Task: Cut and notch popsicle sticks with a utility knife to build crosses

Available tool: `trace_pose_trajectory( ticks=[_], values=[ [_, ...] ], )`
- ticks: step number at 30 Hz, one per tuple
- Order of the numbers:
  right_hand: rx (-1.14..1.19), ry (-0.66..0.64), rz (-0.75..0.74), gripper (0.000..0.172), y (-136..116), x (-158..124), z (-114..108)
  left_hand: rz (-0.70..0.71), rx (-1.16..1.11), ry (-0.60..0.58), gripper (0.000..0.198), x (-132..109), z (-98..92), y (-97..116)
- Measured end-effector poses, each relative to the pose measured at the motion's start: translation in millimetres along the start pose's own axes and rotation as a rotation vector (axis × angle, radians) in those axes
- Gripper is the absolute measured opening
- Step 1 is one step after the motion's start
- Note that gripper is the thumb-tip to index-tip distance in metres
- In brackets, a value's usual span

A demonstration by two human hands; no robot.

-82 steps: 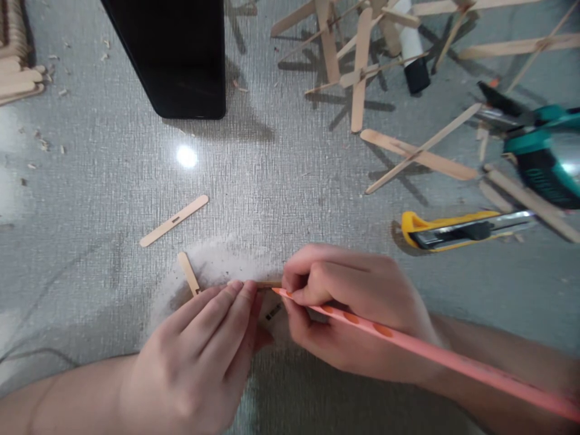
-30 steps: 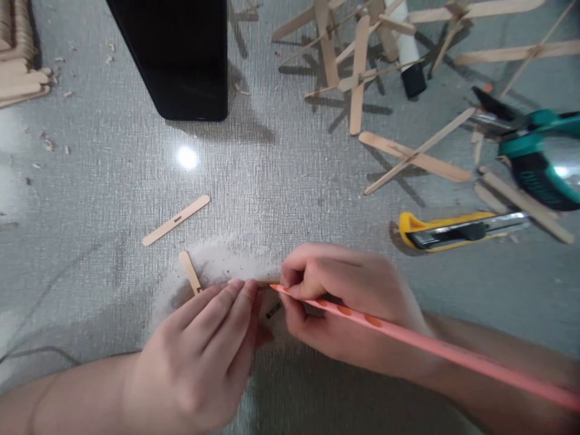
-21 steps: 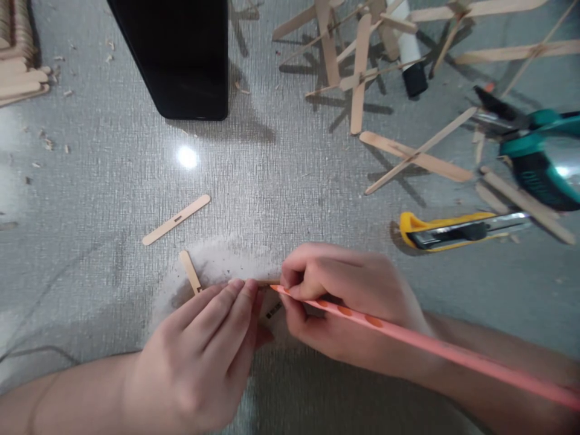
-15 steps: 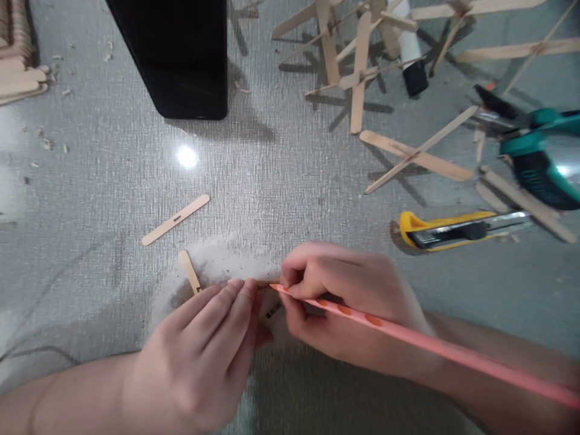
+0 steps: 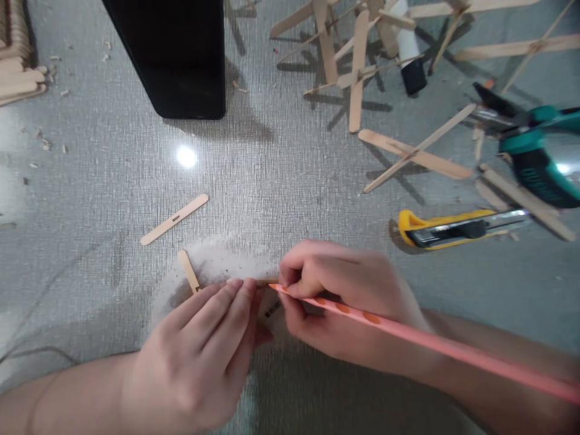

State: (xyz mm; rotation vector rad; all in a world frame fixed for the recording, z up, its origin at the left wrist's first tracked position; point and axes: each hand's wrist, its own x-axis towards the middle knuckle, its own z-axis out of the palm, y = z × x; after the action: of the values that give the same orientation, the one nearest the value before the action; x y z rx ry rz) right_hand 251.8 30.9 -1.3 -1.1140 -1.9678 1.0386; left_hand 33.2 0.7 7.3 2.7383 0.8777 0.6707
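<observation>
My right hand [image 5: 339, 302] is closed around a pink pencil [image 5: 408, 332] with orange spots, its tip at a thin wooden stick [image 5: 267, 282] seen edge-on. My left hand [image 5: 199, 356] holds that stick's left part, its fingers pressed together over it. Part of another stick [image 5: 188, 269] with a dark notch sticks out above my left hand; the rest is hidden. A slotted stick [image 5: 174, 219] lies on the grey table [image 5: 272, 199] farther up and left.
A black phone-like object [image 5: 185, 66] is at the top. Crossed sticks [image 5: 357, 72] and a glue tube [image 5: 410, 54] lie upper right, with pliers [image 5: 539, 151] and a yellow cutter [image 5: 453, 229] at right. Stacked sticks [image 5: 20, 81] stand at the far left.
</observation>
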Motion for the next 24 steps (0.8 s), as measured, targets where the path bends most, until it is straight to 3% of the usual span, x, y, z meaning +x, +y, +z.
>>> trace_pose_trajectory(
  ticks=[24],
  values=[
    [-0.014, -0.006, 0.0, 0.023, 0.1, -2.6, -3.4, -0.011, -0.01, -0.014, 0.013, 1.3, -1.9, -0.4]
  ],
)
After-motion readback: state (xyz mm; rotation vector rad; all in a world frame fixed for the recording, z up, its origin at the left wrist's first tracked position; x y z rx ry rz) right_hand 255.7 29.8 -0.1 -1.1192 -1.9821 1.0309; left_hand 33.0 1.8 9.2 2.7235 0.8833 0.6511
